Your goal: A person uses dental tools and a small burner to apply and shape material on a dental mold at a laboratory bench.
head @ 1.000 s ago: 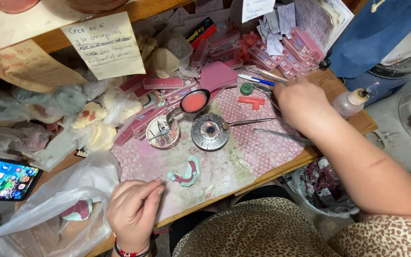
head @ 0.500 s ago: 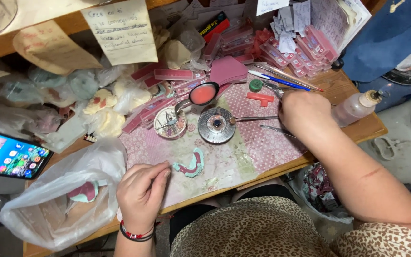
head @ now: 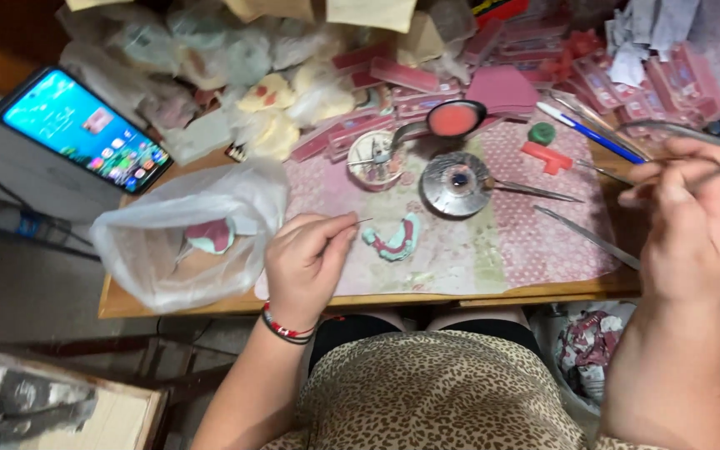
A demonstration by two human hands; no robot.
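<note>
The left hand (head: 306,265) rests at the front edge of the wooden bench (head: 127,304), its fingers (head: 327,233) pinched shut on a thin metal pick (head: 362,221) whose tip points toward 3 o'clock. Just beyond that tip, near but not touching, lies a curved pink-and-teal wax denture piece (head: 393,240) on the pink patterned mat (head: 535,242).

The right hand (head: 685,221) hovers at the bench's 3 o'clock end, fingers (head: 656,179) curled closed around a slim metal instrument (head: 714,171) that slants up toward 2 o'clock.

At 12 o'clock from the denture piece sits a round shiny metal dish (head: 456,183), with long metal tweezers (head: 535,192) reaching out from it toward 3 o'clock. Just above the dish is a spoon of red wax (head: 453,119), and at its 9 o'clock a small round container of bits (head: 374,158).

At 9 o'clock from the left hand lies a crumpled white plastic bag (head: 160,225) with another pink-and-teal piece (head: 208,236) inside. A lit smartphone (head: 81,129) lies at 10 o'clock. A blue pen (head: 589,133) and a small green lump (head: 542,132) sit at 1 o'clock.
</note>
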